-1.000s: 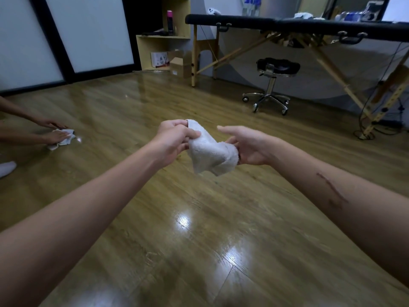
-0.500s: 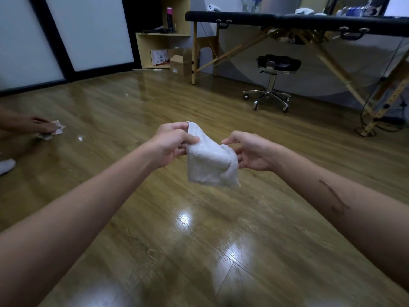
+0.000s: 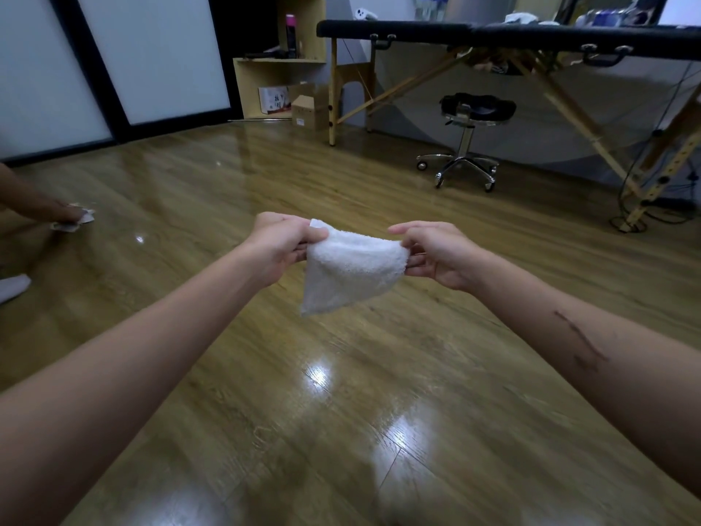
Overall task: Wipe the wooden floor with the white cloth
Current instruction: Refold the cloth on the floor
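Observation:
A small white terry cloth (image 3: 349,267) hangs in the air between my two hands, well above the glossy wooden floor (image 3: 341,404). My left hand (image 3: 282,246) pinches its upper left corner, and my right hand (image 3: 436,254) pinches its upper right edge. The cloth is folded, with its top edge stretched between the hands and its lower corner drooping down to the left. Both my forearms reach out from the bottom corners of the view.
Another person's hand (image 3: 64,212) presses a white cloth (image 3: 77,220) on the floor at far left, a white sock (image 3: 13,286) below it. A black folding table (image 3: 512,36), a rolling stool (image 3: 468,134), cables, a cardboard box (image 3: 307,110) and a wooden shelf stand at the back.
My hands have drawn apart, spreading the bunched cloth out between them. My right hand has closed onto the cloth's right edge. The other person's hand has slid along the floor at left.

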